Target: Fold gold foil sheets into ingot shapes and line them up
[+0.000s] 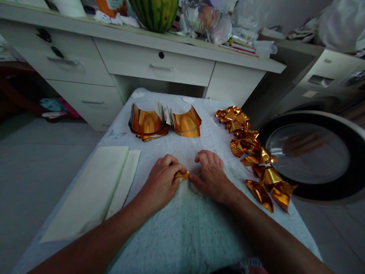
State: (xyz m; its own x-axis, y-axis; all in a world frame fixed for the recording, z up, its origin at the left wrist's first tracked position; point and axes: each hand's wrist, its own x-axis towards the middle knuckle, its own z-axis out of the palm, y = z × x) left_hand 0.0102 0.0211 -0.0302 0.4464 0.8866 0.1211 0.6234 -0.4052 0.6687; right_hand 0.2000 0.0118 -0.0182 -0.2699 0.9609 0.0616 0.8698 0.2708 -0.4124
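"What do you have the hands on?"

"On my feed, the left hand (pixel 165 177) pinches a small gold foil piece (pixel 182 175) between thumb and fingers, near the middle of the cloth-covered tabletop (pixel 182 232). The right hand (pixel 212 173) is spread, fingers apart from the thumb, whose tip meets the foil's right end. I can't tell whether it presses."

"How much room ahead?"

"I see a strip of cloth, then two side-by-side stacks of curved gold sheets, the left stack (pixel 146 121) and the right stack (pixel 186 123). Beyond them the far edge faces the white drawers (pixel 159 72)."

"And to the sides?"

"On my left, white paper sheets (pixel 88 190) run down close to the left edge, just beside the forearm. On my right, folded gold pieces (pixel 245 140) trail down to the right edge, near the open washing machine door (pixel 313 156). I get bare cloth between them and the right hand, and the widest stretch lies between the forearms."
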